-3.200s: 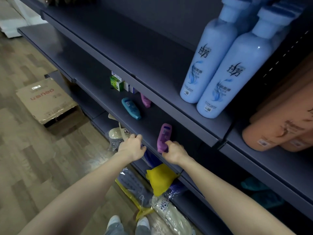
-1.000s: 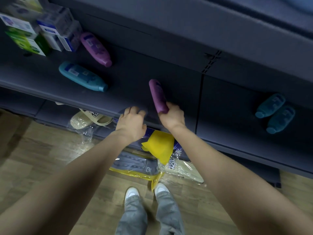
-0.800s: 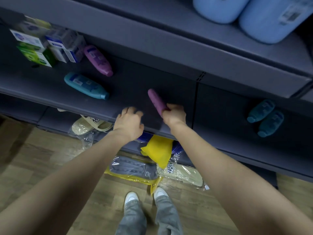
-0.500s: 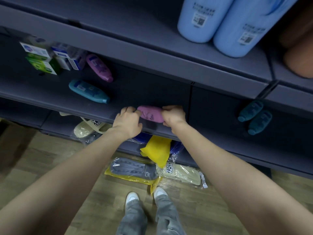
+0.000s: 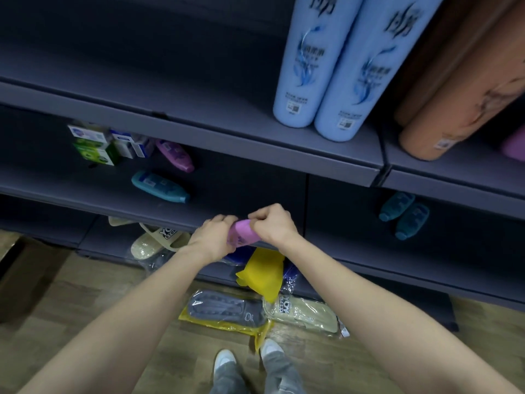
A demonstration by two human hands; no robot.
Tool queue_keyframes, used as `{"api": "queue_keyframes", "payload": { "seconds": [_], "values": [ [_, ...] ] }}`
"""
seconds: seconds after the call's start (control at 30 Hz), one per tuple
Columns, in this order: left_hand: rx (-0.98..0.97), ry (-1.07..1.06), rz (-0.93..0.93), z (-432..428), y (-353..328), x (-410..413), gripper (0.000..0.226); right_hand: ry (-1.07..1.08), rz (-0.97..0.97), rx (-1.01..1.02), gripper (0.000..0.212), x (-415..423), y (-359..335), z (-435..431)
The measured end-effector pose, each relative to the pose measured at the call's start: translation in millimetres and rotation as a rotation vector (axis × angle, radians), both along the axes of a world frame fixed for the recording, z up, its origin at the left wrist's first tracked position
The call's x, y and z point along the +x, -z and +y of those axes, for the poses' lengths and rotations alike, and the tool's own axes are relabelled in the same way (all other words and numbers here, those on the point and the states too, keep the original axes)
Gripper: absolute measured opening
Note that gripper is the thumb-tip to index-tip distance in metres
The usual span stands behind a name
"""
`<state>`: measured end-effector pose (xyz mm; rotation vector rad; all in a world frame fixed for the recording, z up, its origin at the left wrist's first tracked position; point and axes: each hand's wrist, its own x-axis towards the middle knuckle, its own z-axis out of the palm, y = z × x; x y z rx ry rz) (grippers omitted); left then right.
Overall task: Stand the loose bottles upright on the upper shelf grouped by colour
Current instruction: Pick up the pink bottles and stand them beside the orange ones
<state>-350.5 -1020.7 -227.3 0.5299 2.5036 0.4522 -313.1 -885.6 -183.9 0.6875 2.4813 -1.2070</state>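
A small purple bottle (image 5: 242, 234) is held between both hands in front of the middle shelf's edge. My left hand (image 5: 213, 237) grips its lower end and my right hand (image 5: 271, 224) grips its upper end. On the middle shelf (image 5: 85, 191) lie another purple bottle (image 5: 174, 155), a teal bottle (image 5: 159, 186), and two darker teal bottles (image 5: 404, 215) at the right. On the upper shelf (image 5: 227, 135) stand two tall light-blue bottles (image 5: 335, 66) and orange bottles (image 5: 466, 89).
Small boxes (image 5: 109, 145) sit at the middle shelf's left. A pink item (image 5: 515, 145) shows at the right edge of the upper shelf. Packaged slippers (image 5: 264, 309) and a yellow item (image 5: 262, 271) lie on the floor and bottom shelf by my feet.
My right hand lifted the purple bottle off the middle shelf and turned it. My left hand left the shelf edge and took hold of the bottle too. The view tilted up.
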Motion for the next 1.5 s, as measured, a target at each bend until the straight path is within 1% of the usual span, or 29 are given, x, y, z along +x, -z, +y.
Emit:
{"api": "queue_keyframes", "payload": {
  "seconds": [0.07, 0.2, 0.3, 0.4, 0.63, 0.9, 1.07, 1.4, 1.5],
  "values": [
    [0.061, 0.002, 0.002, -3.3, -8.0, 4.5, 0.055, -0.038, 0.028, 0.014, 0.030, 4.0, -11.8, -2.8],
    [0.161, -0.012, 0.080, -11.1, -25.1, 7.7, 0.023, -0.088, 0.094, 0.035, 0.029, 10.9, -35.1, -6.4],
    [0.219, 0.021, 0.127, -14.0, -39.8, 9.7, 0.027, -0.125, 0.150, 0.062, 0.028, 14.8, -51.5, -6.9],
    [0.260, 0.047, 0.181, -14.4, -55.8, 14.3, 0.024, -0.106, 0.200, 0.031, 0.026, 18.8, -67.6, -5.9],
    [0.286, 0.133, 0.308, -11.5, -88.8, 20.0, 0.020, -0.152, 0.321, 0.056, 0.028, 30.8, -96.8, 2.8],
    [0.263, 0.192, 0.364, -3.9, -125.4, 26.5, 0.022, -0.118, 0.443, 0.037, 0.026, 45.4, -123.7, 11.9],
    [0.266, 0.229, 0.389, 1.2, -143.4, 30.7, 0.028, -0.106, 0.489, 0.054, 0.024, 52.7, -141.2, 18.7],
    [0.338, 0.243, 0.443, 12.1, -172.7, 41.1, 0.022, -0.064, 0.633, 0.049, 0.021, 66.6, -173.2, 25.8],
    [0.386, 0.219, 0.432, 13.2, -176.8, 42.5, 0.032, -0.055, 0.694, 0.059, 0.021, 69.0, -178.9, 28.1]
  ]
}}
